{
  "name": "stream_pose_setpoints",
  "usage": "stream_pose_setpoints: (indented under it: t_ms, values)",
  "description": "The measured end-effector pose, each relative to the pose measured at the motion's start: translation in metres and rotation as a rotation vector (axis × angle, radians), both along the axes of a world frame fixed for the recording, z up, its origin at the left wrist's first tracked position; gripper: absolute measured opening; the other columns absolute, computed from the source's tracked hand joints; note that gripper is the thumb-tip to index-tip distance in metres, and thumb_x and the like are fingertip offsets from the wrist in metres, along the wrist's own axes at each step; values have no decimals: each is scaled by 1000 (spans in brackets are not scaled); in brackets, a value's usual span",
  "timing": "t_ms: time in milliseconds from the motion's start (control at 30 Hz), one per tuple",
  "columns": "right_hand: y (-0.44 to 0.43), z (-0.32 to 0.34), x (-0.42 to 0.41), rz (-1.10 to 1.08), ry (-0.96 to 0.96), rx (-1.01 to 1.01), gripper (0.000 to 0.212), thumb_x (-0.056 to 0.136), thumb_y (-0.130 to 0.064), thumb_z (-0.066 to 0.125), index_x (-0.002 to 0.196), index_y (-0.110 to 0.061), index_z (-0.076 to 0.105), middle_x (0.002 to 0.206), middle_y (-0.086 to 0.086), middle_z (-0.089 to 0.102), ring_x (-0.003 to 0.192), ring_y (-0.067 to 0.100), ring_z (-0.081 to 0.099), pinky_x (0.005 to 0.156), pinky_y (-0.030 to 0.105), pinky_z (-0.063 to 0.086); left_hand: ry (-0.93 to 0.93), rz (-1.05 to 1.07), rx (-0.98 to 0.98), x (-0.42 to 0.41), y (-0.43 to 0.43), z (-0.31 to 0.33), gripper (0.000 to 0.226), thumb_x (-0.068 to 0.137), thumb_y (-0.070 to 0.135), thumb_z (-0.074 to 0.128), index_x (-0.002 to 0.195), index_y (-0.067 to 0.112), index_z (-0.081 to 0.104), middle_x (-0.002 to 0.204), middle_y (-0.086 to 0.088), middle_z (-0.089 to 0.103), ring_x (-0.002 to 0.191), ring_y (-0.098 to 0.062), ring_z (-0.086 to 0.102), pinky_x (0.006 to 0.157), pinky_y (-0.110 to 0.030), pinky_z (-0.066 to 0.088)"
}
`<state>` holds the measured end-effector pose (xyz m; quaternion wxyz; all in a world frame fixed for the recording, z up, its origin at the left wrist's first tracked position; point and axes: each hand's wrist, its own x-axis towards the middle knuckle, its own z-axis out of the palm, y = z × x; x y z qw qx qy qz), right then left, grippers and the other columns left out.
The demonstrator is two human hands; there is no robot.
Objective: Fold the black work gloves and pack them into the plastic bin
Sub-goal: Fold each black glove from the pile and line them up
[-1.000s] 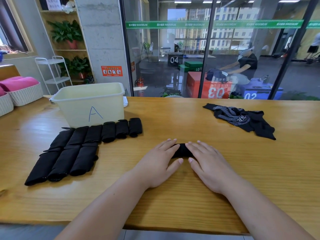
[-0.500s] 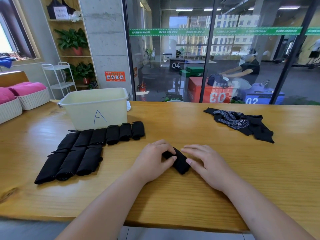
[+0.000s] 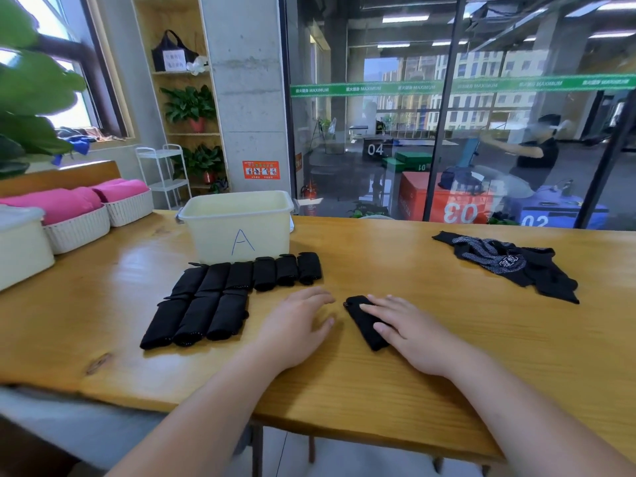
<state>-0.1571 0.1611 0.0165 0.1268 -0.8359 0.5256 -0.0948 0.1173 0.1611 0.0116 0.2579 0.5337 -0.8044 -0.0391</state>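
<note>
A folded black glove (image 3: 364, 321) lies on the wooden table in front of me, angled from upper left to lower right. My right hand (image 3: 409, 330) rests flat on it with straight fingers. My left hand (image 3: 298, 321) lies flat on the table just left of the glove, apart from it. Several folded black gloves (image 3: 220, 297) sit in rows before the cream plastic bin (image 3: 237, 225) marked "A". A loose heap of unfolded black gloves (image 3: 509, 263) lies at the far right.
White woven baskets with pink cloth (image 3: 86, 215) and a white lidded box (image 3: 20, 246) stand at the left. A glass wall runs behind the table. The table's front edge (image 3: 309, 421) is near my forearms.
My left hand has let go of the folded glove and moved left onto the table. The glove has turned lengthwise and my right hand now lies flat on it.
</note>
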Motion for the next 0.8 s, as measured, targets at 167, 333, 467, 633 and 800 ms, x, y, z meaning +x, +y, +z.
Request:
stream_pose_setpoints:
  t_ms: [167,333,467,633,800]
  values:
    - [-3,-4,43,-36,-9,-38,53,112,-55,32,164,-49,24,173,-24,14,163,13,7,131,47,18,-35,83,6,34,18,2,49,106,52,56,152,37,54,160,23,43,148,-8,40,124,-34,34]
    - [-4,-6,85,-63,-7,-70,54,112,-56,31,165,-47,25,174,-21,17,163,16,9,129,50,21,-80,160,-66,62,28,3,49,107,50,54,153,33,54,161,18,44,154,-8,31,130,-31,14]
    - [-3,-4,114,-62,11,-73,54,112,-56,29,165,-46,25,174,-19,17,163,18,9,129,48,21,-106,272,-111,85,26,-2,47,107,46,53,151,31,56,160,14,47,155,-9,31,133,-34,10]
    - [-6,-5,146,-57,23,-77,55,112,-56,27,166,-44,23,175,-17,18,163,20,11,130,45,19,-128,458,-114,105,28,-6,43,108,40,46,149,31,57,158,13,52,155,-12,34,133,-43,10]
    - [-6,-5,179,-46,39,-95,56,113,-53,23,168,-41,19,176,-13,16,163,21,10,129,45,16,-46,483,-48,114,27,-16,47,112,39,36,156,31,49,163,14,45,157,-10,29,133,-40,10]
